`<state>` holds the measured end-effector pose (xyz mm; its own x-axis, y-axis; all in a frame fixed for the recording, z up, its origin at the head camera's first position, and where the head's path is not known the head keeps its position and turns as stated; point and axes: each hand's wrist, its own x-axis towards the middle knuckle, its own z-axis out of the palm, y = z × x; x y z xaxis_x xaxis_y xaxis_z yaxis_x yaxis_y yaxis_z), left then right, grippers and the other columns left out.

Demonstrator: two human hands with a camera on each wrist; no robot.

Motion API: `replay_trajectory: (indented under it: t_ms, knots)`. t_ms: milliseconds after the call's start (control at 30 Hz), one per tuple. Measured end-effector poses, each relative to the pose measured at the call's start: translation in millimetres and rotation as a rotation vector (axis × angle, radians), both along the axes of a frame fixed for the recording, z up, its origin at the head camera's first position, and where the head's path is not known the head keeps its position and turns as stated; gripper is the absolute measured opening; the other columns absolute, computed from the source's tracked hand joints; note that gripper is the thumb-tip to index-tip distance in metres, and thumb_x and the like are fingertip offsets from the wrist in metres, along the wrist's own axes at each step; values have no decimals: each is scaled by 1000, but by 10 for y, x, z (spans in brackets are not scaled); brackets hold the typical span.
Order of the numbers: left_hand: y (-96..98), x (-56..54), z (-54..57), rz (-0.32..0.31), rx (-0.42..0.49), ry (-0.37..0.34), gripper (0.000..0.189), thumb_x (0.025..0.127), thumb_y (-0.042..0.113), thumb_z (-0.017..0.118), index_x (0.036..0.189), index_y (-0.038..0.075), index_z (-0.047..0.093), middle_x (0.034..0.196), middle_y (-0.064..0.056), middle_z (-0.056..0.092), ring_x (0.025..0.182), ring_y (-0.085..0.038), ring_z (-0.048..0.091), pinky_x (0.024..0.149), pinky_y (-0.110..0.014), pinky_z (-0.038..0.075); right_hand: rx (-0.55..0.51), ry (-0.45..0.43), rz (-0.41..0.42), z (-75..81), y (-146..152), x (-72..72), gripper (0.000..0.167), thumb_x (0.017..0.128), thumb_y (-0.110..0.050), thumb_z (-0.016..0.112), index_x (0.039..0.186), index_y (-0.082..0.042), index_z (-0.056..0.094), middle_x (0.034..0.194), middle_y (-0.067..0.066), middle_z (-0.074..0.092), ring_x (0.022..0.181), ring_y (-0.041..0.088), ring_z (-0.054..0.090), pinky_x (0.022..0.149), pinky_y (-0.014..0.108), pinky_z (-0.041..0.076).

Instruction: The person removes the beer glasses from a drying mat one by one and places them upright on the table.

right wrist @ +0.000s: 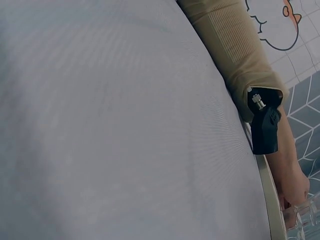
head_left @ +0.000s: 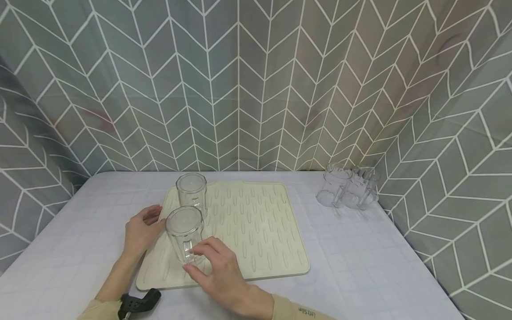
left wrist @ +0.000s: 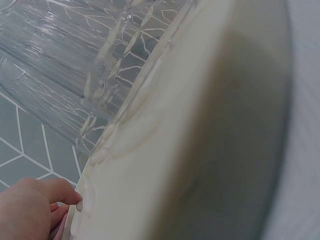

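Note:
Two clear glass mugs stand bottom up on the left part of a cream draining mat [head_left: 256, 231]. My right hand [head_left: 224, 271] is at the front glass mug [head_left: 185, 222], its thumb and index finger pinching at the handle low on the near side. Directly behind stands the back glass mug [head_left: 191, 189]. My left hand [head_left: 140, 231] rests at the mat's left edge with loosely bent fingers, its fingertips close by the front mug. In the left wrist view, a fingertip of the left hand [left wrist: 42, 205] lies on the mat's rim, apart from the mugs.
More clear glass mugs [head_left: 335, 189] stand close together at the back right of the white-covered table [head_left: 340, 266]. A patterned grey curtain [head_left: 256, 89] hangs behind and at both sides. A black wrist device [right wrist: 265, 130] sits at the left sleeve.

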<state>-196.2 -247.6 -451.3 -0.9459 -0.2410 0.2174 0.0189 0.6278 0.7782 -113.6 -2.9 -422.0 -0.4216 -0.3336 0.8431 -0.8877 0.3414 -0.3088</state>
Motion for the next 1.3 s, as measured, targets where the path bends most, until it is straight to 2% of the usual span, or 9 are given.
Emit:
replay_trajectory:
  t_ms: [933,1300]
  knots:
    - [-14,-11,-7,9,11,-14,52,92,15,66,139,-4,52,132,-29,59,119,-44,62,97,-49,55,3,-17,1,3,6,23,29,79,-9,83,102,-7,66,97,-2,63,91,5,65,87,6,50]
    - [-32,-19,2,-6,23,-29,54,91,14,66,140,-5,51,132,-29,59,120,-43,62,99,-49,53,39,-23,3,75,94,-20,28,78,-9,83,102,-7,68,97,-3,64,89,5,64,85,4,49]
